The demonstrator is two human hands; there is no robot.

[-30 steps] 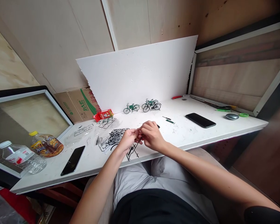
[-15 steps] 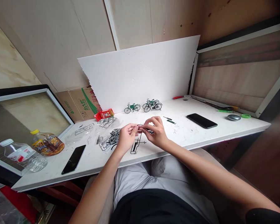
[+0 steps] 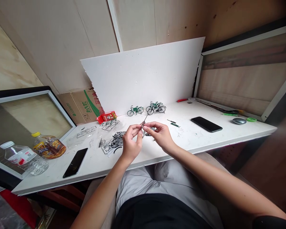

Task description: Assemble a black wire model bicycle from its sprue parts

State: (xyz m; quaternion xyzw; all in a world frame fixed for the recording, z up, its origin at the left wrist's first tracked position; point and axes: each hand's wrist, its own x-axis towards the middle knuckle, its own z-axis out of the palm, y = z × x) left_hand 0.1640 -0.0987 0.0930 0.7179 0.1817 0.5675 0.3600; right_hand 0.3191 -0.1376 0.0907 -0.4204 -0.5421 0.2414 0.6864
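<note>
Both hands meet over the middle of the white table, fingertips pinched on a small black plastic sprue [image 3: 145, 119]. It is seen nearly edge-on, its thin end poking up and away. My left hand [image 3: 131, 140] grips it between thumb and fingers. From the other side, my right hand [image 3: 162, 135] closes thumb and forefinger on it. The fingertips hide much of the piece. Left of my left hand lies a pile of black plastic parts [image 3: 116, 140] on a printed sheet. Dark small parts lie partly hidden beneath my right hand.
Small green model bicycles [image 3: 135, 110] stand at the back before a white foam board [image 3: 143, 76]. Phones lie left [image 3: 75, 162] and right [image 3: 206, 123]. Two bottles [image 3: 49, 146] are at far left. A mouse [image 3: 239, 121] and green tape ring [image 3: 251, 119] sit right.
The sprue, which hung down below my hands, is now turned up and away from me. My right fingers have come lower and closer to my left fingertips.
</note>
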